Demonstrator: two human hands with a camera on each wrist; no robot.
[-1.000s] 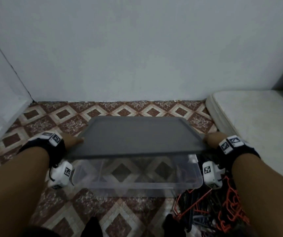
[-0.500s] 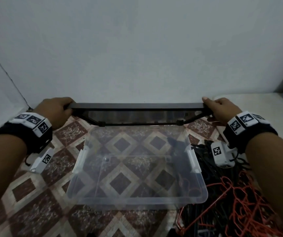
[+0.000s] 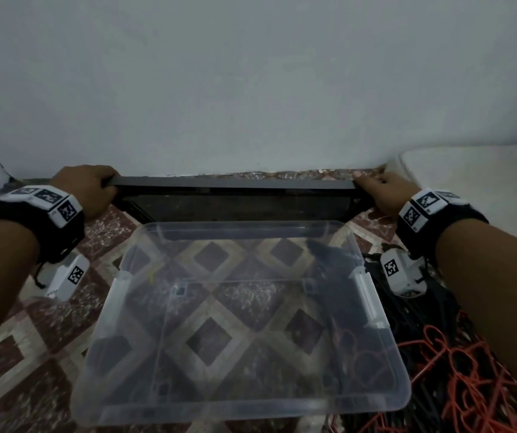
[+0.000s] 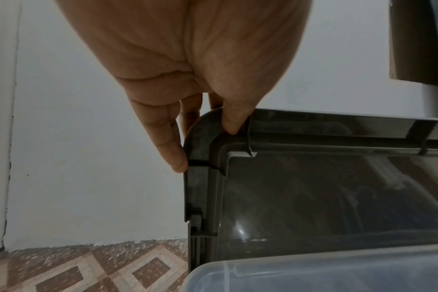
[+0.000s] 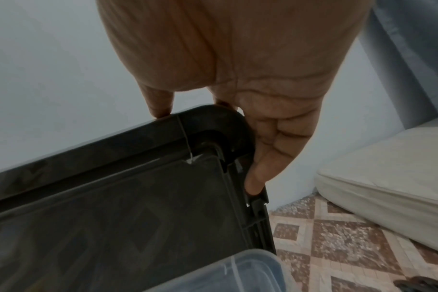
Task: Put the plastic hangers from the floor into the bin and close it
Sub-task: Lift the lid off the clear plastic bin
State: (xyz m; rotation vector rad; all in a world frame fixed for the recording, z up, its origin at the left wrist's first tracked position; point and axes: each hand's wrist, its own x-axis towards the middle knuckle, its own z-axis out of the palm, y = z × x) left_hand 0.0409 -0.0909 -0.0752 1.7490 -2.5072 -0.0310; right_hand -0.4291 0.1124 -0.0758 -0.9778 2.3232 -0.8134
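Observation:
A clear plastic bin [image 3: 132, 398] stands open and empty on the tiled floor in front of me. Its dark grey lid [image 3: 232, 195] stands on edge behind the bin, near the wall. My left hand [image 3: 90, 189] grips the lid's upper left corner [image 4: 200, 138], and my right hand [image 3: 378, 192] grips the upper right corner [image 5: 220, 122]. A tangled pile of black and orange plastic hangers [image 3: 457, 370] lies on the floor to the right of the bin.
A white wall [image 3: 251, 89] rises just behind the lid. A pale mattress [image 3: 485, 189] lies at the right, beside the hangers. Patterned floor tiles [image 3: 32, 339] spread out to the left of the bin.
The lid, held flat over the bin a second ago, has been lifted off, tipped upright and carried back toward the wall. Both hands moved away with it and the bin now lies uncovered.

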